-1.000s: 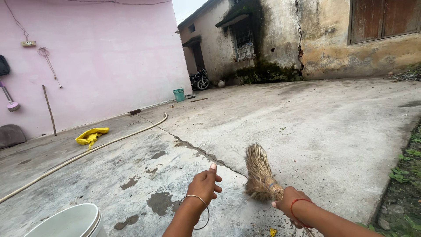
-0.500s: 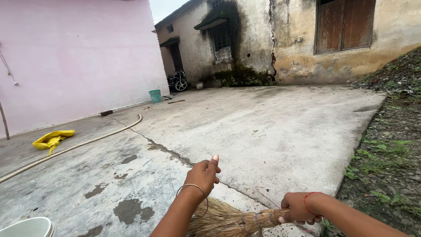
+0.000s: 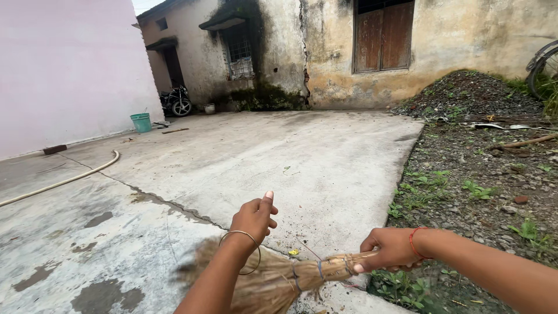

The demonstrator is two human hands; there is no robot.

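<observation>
My right hand (image 3: 392, 249) grips the bound handle of a short straw broom (image 3: 279, 279). The broom lies nearly level, its bristles fanning left and low over the concrete floor (image 3: 244, 157), partly hidden behind my left forearm. My left hand (image 3: 254, 218) hovers above the bristles with fingers loosely curled and the thumb up; it holds nothing. A thin bangle circles the left wrist and a red thread the right wrist.
A pale hose (image 3: 64, 181) runs across the wet, cracked slab at left. A green bucket (image 3: 140, 122) and a parked motorbike (image 3: 176, 102) stand by the far wall. Gravel, weeds and a rubble heap (image 3: 471, 93) border the slab on the right.
The view has turned right, so the white basin and yellow cloth have left the frame. The broom swung from upright down to level and swept left under my left arm.
</observation>
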